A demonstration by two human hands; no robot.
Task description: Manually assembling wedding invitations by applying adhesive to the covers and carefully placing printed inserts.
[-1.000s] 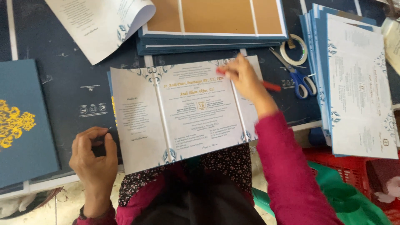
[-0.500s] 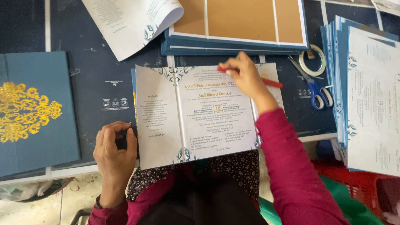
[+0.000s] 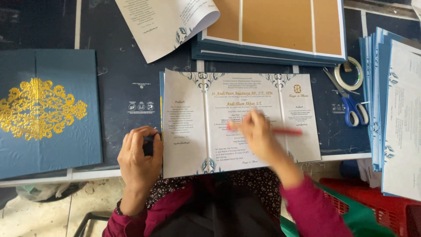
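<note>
Paper, white and printed with blue floral corners, made up the opened three-panel card [image 3: 239, 120] that lay flat on the dark blue table [image 3: 123, 83], its lower edge overhanging the table's near rim toward the person's lap. The right hand [image 3: 258, 138] rested on the middle panel, blurred with motion, its fingers closed around a thin red stick [image 3: 285, 131] that jutted out to the right of the knuckles across the fold toward the right panel. Half a second earlier that hand had been up at the card's top edge; it had since come down to the lower middle of the sheet, which suggested a pressing or smoothing stroke along the panel was under way. The left hand [image 3: 139, 156] sat just left of the card's bottom-left corner, fingers curled shut over a small dark object [image 3: 148, 146] whose kind could not be told; it had kept its place against the card's edge across the frames.

Left of that hand lay a closed blue cover stamped with a gold ornament [image 3: 46, 112]. Beyond the right fingers, well apart, blue-handled scissors [image 3: 351, 103] and a roll of clear tape [image 3: 349, 73] lay on the table, with a stack of blue-edged printed sheets [image 3: 397, 114] farther right. Above the card sat a pile of blue boards with brown inner faces [image 3: 274, 28] and a curled white printed sheet [image 3: 164, 24].
</note>
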